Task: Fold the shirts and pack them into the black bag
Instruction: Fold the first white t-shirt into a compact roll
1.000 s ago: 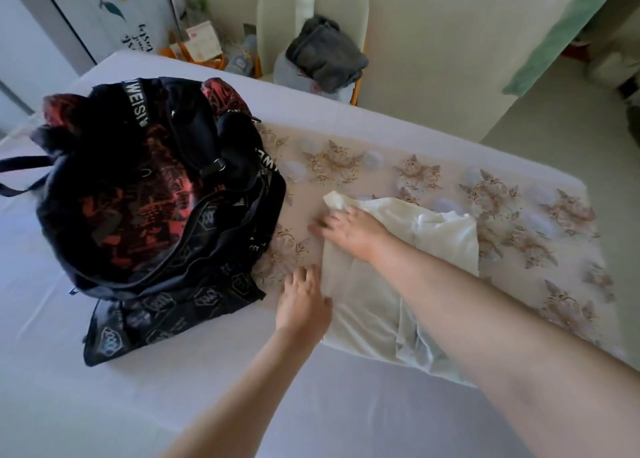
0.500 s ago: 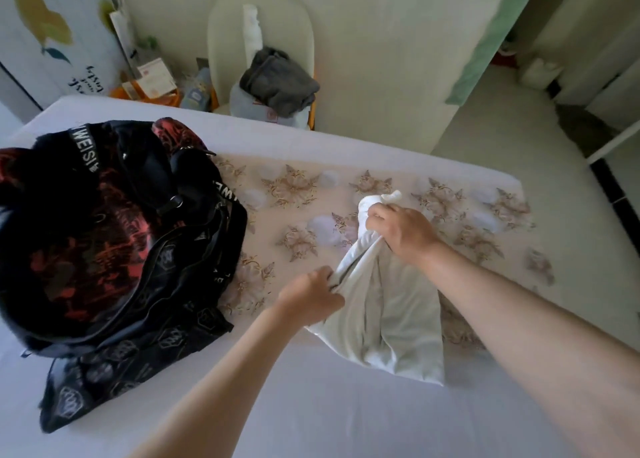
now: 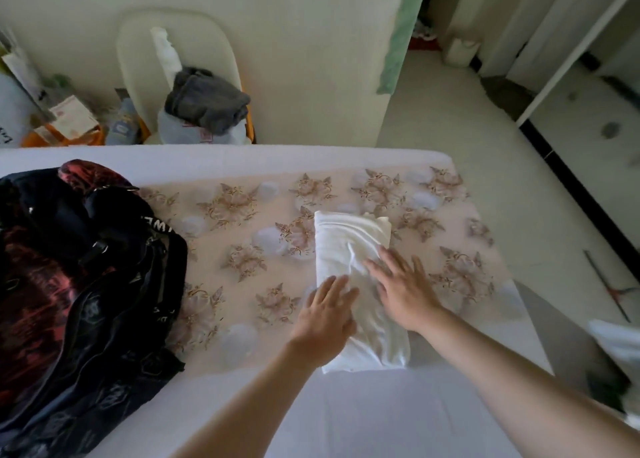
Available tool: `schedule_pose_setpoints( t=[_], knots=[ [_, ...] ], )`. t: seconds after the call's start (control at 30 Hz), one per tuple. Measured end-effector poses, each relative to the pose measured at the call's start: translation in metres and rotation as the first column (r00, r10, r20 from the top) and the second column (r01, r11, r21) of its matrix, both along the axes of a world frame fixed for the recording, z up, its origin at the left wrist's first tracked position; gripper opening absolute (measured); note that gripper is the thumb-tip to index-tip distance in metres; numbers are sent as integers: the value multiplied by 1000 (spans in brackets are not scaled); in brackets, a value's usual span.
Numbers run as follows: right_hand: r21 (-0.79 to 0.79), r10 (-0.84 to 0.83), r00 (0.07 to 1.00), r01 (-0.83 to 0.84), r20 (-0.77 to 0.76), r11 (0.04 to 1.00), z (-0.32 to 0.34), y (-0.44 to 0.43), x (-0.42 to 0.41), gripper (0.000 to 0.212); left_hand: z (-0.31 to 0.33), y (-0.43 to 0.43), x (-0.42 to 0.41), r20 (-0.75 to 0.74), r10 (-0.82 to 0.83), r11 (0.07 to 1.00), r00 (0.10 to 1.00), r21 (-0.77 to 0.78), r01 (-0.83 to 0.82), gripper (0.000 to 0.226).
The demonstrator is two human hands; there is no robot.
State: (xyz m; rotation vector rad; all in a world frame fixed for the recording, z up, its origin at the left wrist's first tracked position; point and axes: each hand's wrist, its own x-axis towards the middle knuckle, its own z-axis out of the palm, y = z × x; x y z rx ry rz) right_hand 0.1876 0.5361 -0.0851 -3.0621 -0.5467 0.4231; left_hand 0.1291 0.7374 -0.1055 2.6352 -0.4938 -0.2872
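White shirt down since half-second ago: then bunched and lifted in both fists, now flat as narrow folded strip on floral cloth over bed. Black bag at left, well apart from shirt, mouth gaping; red-and-black print visible inside, lining or contents cannot tell. Left hand flat, fingers straight, pressing shirt's left edge. Right hand flat, fingers spread, pressing shirt's right side. Neither hand grips anything.
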Motion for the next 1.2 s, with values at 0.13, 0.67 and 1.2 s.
schedule_pose_setpoints(
  t=[0.13,0.67,1.2],
  knots=[
    [78,-84,986,95,-141,992,-19,6,-15,56,-21,11,-10,-119,-115,973,986,189,136,91],
    [403,-674,715,681,-186,612,-6,14,105,25,11,3,136,185,234,972,954,-54,-228,41],
    [369,-644,762,618,-66,694,-16,10,47,39,-13,3,129,343,242,965,907,8,-261,44]
  ],
)
